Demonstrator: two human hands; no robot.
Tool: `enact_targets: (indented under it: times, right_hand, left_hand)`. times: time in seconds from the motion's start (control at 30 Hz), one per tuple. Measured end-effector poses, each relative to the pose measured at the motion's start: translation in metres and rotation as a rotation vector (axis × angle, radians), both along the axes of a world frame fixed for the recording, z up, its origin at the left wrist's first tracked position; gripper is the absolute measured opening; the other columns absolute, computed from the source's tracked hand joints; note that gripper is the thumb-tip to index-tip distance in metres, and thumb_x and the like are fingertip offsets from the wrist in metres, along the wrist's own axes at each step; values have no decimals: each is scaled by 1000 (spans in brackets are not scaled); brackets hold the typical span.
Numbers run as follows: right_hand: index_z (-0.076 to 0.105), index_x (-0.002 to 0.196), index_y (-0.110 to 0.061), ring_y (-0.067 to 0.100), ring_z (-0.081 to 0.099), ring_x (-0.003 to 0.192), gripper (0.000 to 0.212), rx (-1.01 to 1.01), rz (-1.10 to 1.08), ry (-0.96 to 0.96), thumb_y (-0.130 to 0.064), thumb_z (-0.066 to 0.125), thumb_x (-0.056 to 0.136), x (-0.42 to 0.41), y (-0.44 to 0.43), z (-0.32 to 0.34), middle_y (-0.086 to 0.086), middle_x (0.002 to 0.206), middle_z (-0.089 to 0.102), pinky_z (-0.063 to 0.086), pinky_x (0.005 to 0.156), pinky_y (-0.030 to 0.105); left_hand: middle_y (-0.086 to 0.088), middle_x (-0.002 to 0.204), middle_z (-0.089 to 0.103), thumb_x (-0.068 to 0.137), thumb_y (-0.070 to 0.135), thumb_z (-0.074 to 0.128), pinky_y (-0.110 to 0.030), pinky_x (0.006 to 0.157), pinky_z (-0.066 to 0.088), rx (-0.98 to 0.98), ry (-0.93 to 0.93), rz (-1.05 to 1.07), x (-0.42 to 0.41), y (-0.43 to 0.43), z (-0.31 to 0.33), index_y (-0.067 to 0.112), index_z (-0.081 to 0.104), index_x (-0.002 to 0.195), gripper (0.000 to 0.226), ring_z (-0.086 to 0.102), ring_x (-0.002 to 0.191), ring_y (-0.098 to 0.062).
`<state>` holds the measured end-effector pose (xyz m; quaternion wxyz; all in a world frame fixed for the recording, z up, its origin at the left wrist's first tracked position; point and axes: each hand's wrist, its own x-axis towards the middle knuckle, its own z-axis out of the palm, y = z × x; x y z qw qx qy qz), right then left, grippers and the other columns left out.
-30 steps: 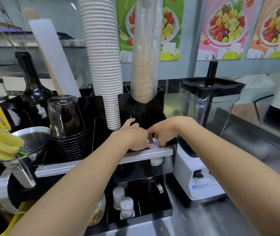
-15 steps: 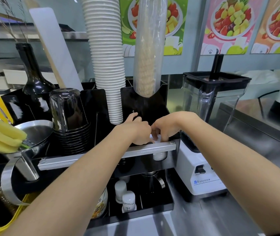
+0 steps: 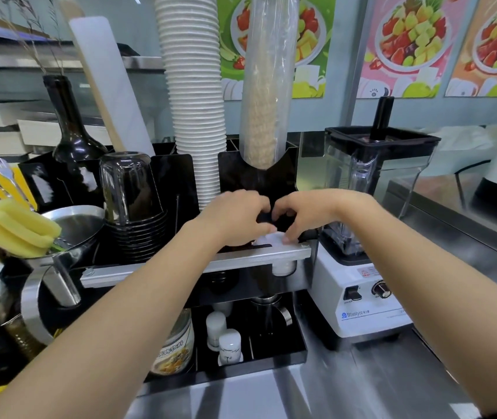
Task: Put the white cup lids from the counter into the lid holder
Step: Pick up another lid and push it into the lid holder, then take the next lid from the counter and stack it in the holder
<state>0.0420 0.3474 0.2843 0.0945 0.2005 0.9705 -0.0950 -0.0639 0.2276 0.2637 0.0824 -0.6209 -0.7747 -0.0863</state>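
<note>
White cup lids (image 3: 273, 238) were seen from the head view as a small pale stack at the front of the black lid holder (image 3: 286, 182), just behind the metal rail (image 3: 259, 257). The left hand (image 3: 235, 217) and right hand (image 3: 307, 214) were held close together over it, fingers (image 3: 290, 237) curled and pinched on the stack's rim. Compared with half a second earlier, more of the lids was exposed and both hands had been lifted slightly, which suggested the stack was being seated. The steel surface (image 3: 392, 376) showed no further lids in view.
</note>
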Motion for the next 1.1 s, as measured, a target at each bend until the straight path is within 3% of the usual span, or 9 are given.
enact_targets:
  times: [0.1,0.2,0.37,0.47,0.6,0.67,0.9,1.03,1.1]
  right_hand:
    - [41,133,-29,16,47,122,59,37,-5,312,-39,66,80,28,-13,6,-6,132,50,37,101,33]
    - [33,139,-31,12,40,130,68,-59,10,589,-45,64,80,54,-40,-4,-8,144,42,31,105,30]
    - [28,143,-26,7,37,130,72,-183,65,867,-35,66,81,84,-108,-45,-7,145,39,27,104,20]
    - [27,143,-24,5,37,129,75,-255,104,824,-34,67,81,87,-150,-84,-6,145,39,26,102,13]
    - [24,144,-24,9,32,135,80,-338,166,663,-45,66,79,79,-204,-146,-5,150,33,27,113,36]
    - [20,145,-25,13,28,138,83,-363,171,540,-51,63,79,76,-228,-177,-4,152,28,25,114,41]
    - [22,143,-17,25,36,130,85,-373,161,206,-50,65,77,83,-301,-260,4,147,36,29,106,37]
    - [37,126,-24,22,51,110,72,-323,142,207,-53,65,67,89,-324,-288,-1,127,53,40,91,33]
    - [37,127,-22,21,49,111,73,-303,125,229,-55,62,67,92,-329,-296,-2,128,51,38,93,32]
  left_hand:
    - [2,133,53,86,50,52,-36,98,40,176,-43,21,7,-34,6,23,47,130,52,46,123,-18]
    - [3,138,50,86,53,50,-33,104,34,325,-51,23,19,-79,-3,21,45,132,57,43,127,-15]
    - [1,139,50,79,61,37,-31,106,30,418,-129,99,41,-161,-39,20,45,133,68,42,129,-15]
    - [1,139,50,79,61,38,-32,106,32,430,-213,184,51,-204,-70,20,45,133,68,42,129,-16]
    - [2,138,51,76,63,36,-27,102,31,379,-336,297,63,-250,-121,21,46,132,70,42,128,-14]
    - [2,138,50,78,62,41,-28,103,32,324,-407,372,68,-267,-150,21,45,133,69,41,128,-14]
    - [3,137,49,78,61,49,-30,101,36,126,-631,522,93,-319,-238,22,43,134,68,45,125,-15]
    - [7,129,54,77,57,47,-24,96,36,74,-740,518,110,-339,-266,25,44,130,62,48,120,-14]
    - [7,136,49,79,51,53,-21,100,30,66,-772,498,118,-345,-276,25,41,133,61,43,124,-12]
